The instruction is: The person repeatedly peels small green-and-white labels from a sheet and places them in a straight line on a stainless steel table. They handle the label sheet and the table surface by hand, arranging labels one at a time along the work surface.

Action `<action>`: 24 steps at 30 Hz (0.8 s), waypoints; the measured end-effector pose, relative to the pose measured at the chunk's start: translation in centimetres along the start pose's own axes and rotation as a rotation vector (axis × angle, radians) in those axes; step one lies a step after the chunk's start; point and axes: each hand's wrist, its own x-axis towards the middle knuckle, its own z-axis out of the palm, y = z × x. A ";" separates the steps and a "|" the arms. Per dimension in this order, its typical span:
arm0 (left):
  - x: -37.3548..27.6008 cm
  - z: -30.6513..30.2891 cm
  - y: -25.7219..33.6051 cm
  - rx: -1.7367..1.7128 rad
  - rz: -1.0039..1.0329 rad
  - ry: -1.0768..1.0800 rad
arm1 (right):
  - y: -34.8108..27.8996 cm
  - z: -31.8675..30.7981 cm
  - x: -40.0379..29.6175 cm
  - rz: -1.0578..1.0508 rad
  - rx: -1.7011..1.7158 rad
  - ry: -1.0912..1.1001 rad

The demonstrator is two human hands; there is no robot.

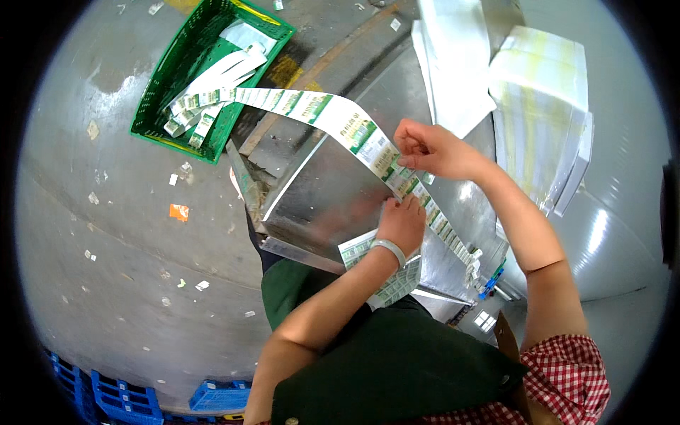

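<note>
A long strip of green-and-white printed labels runs from the green plastic crate over the metal table to a bunched end at the lower right. My left hand rests its fingertips on the strip's near edge; its wrist wears a pale band. My right hand is at the far edge, fingers curled and thumb at the strip, with a small green label piece beside it; whether it pinches anything is unclear. Under my left forearm lies a sheet of small green labels, partly hidden.
White sheets and a plastic-wrapped white stack stand on the table's far right. Folded label strips lie in the crate. Scraps and an orange piece litter the concrete floor. Blue plastic pallets are at the lower left.
</note>
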 end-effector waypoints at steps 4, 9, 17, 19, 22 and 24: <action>-0.2 0.3 -0.2 0.006 0.010 0.032 | 3.1 1.6 -1.5 -0.100 -0.027 0.057; -0.6 1.1 0.1 0.127 0.041 0.157 | 6.2 3.4 1.2 -0.332 -0.391 0.223; -0.9 1.3 0.6 0.129 0.131 0.276 | 9.3 0.5 -2.5 -0.246 -0.388 0.429; -0.9 1.5 0.8 0.155 0.146 0.282 | 10.7 0.5 -3.8 -0.302 -0.213 0.311; -1.3 1.4 1.0 0.164 0.162 0.271 | 11.8 2.2 -4.8 -0.390 -0.300 0.200; -1.6 1.6 1.1 0.197 0.166 0.279 | 12.6 3.5 -3.5 -0.436 -0.506 0.276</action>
